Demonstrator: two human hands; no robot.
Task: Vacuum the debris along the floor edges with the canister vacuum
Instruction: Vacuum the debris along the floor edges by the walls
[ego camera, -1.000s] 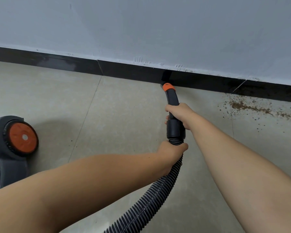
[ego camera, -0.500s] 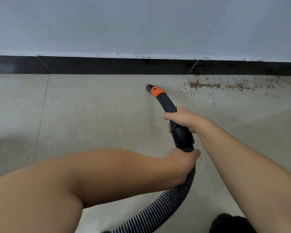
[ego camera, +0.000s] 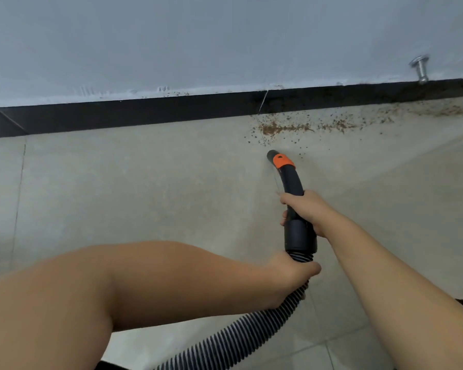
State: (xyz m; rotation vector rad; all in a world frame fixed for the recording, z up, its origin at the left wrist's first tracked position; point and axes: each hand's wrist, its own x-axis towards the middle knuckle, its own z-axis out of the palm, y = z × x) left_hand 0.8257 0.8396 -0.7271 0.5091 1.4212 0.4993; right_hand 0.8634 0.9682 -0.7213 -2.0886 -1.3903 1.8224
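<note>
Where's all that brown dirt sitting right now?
In the head view, the brown debris lies upper right on the floor tile, along the black baseboard, just beyond the vacuum nozzle.

Matt black plastic vacuum handle [ego camera: 292, 182] with orange plastic band [ego camera: 284, 161], ribbed flexible plastic hose [ego camera: 241, 340], smooth beige floor tiles [ego camera: 145, 188] faintly sheened, glossy black baseboard [ego camera: 134, 113], matt painted wall [ego camera: 198, 38], shiny metal doorstop [ego camera: 420, 68] far right, gritty brown debris [ego camera: 278, 128].
</note>
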